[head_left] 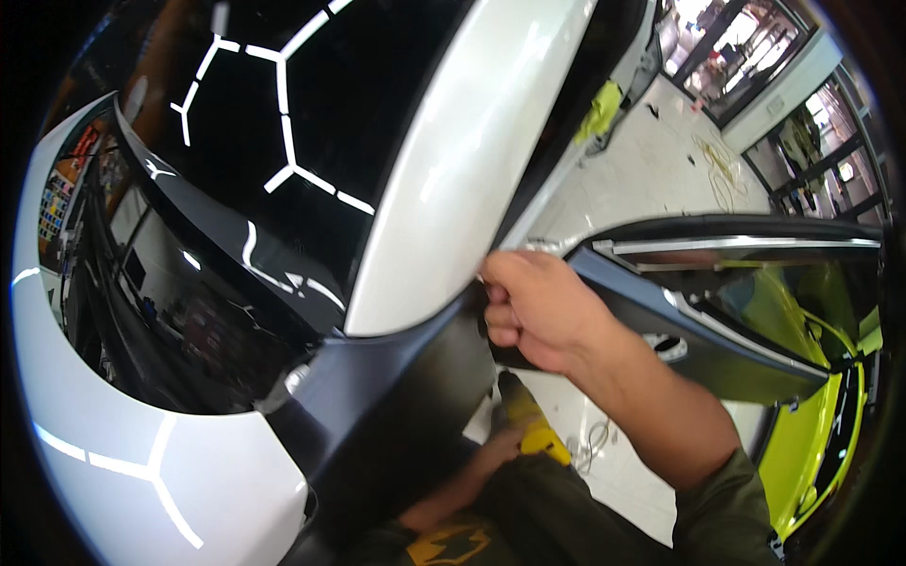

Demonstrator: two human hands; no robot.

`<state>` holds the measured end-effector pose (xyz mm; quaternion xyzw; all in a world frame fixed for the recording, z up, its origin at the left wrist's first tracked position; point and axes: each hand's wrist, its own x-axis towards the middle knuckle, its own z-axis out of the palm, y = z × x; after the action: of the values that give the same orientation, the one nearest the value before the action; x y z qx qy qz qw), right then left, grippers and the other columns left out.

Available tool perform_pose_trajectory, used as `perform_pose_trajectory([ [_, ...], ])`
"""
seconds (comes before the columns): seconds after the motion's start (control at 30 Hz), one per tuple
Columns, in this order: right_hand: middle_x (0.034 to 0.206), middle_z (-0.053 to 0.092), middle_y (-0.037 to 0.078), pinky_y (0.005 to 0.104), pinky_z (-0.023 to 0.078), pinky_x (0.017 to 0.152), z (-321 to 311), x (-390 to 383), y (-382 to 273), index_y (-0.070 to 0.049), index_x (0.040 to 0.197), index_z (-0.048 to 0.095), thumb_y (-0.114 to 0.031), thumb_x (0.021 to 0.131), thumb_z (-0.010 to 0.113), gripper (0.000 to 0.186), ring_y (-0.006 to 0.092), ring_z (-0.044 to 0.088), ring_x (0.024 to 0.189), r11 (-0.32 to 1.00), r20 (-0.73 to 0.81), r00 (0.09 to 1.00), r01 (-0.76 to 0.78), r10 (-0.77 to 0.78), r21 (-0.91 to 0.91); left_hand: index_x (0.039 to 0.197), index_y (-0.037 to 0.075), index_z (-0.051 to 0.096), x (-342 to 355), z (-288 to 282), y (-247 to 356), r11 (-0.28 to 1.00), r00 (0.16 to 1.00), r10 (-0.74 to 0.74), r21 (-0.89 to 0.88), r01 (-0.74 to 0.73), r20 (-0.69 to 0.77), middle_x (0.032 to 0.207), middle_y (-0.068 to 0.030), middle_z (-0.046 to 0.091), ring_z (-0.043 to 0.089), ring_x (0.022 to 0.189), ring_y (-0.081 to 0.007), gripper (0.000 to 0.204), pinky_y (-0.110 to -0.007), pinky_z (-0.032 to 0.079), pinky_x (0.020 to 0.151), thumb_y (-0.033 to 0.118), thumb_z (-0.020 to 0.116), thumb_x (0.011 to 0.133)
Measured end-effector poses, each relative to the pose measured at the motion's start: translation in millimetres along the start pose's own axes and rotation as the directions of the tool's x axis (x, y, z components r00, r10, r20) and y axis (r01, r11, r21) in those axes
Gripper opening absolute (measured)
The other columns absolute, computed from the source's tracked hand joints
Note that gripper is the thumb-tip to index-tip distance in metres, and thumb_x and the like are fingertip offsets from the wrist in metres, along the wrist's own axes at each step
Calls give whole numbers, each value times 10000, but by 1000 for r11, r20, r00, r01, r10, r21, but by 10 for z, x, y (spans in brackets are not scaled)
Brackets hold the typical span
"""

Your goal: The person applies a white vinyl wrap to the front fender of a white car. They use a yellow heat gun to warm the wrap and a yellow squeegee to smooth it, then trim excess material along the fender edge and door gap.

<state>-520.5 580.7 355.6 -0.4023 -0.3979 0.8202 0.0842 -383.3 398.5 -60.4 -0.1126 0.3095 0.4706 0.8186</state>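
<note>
The right hand (538,304) curls its fingers (501,318) closed beside the white pillar (458,160), any hold unclear; the left hand (503,443) grips a yellow tool (545,445).

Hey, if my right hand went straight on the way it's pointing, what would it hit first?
Most likely the long, glossy white curved car-body panel, whose edge lies right at your curled right hand; depth there is unclear, so they may be touching.
</note>
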Motion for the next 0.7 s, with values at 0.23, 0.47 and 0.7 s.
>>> perform_pose_trajectory([
  [0.23,805,479,44,269,388,525,-120,-25,197,-30,908,534,-91,934,511,70,89,416,558,946,-71,945,313,-319,-83,1219,136,552,-229,276,277,988,977,-127,61,139,-173,1072,-61,666,664,923,-228,404,-461,562,697,374,654,908],
  [0.47,750,602,64,264,468,580,-712,-589,833,-9,946,550,-42,954,545,34,111,585,664,330,102,645,513,-757,-793,1211,136,552,-170,141,125,991,989,-123,41,126,-77,1047,-56,669,657,926,-224,399,-469,543,705,391,635,917],
  [0.7,908,646,148,350,527,693,-2140,-1060,2674,-7,997,570,-175,912,662,210,249,657,771,602,-330,916,-133,-229,-787,1258,96,519,-326,341,125,970,962,-233,35,240,-143,1118,-105,654,664,981,-261,458,-499,566,775,403,614,932],
])
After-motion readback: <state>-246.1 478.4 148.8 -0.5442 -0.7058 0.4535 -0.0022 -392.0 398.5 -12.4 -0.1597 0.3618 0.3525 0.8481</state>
